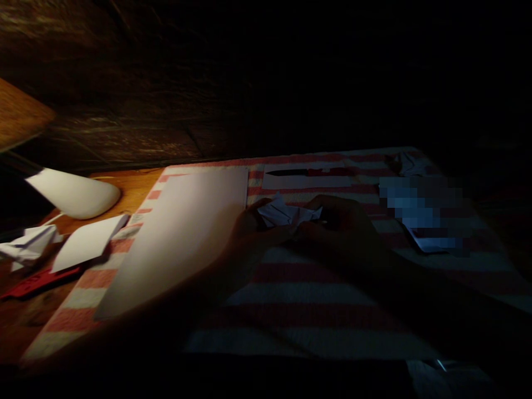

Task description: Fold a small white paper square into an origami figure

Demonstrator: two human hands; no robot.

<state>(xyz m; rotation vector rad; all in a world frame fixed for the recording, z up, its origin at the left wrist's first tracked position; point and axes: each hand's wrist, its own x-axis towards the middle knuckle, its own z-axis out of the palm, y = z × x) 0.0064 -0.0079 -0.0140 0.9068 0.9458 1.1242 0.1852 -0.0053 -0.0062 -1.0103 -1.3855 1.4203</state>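
Well, both hands are pinching the folded white paper (279, 213) over the striped cloth (307, 316): the left hand (253, 224) at one end, the right hand (338, 219) at the other, fingers closed on it. Just beyond lies a red-handled knife (305, 172) on a paper strip (278, 182). A large white sheet (183, 221) sits on the left, near the lamp (78, 194) on the wooden tabletop (139, 178).

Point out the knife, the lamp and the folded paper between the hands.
Knife (288, 173), head view, on the blade.
Lamp (78, 195), head view, on the white base.
Folded paper (275, 214), head view, on its left part.
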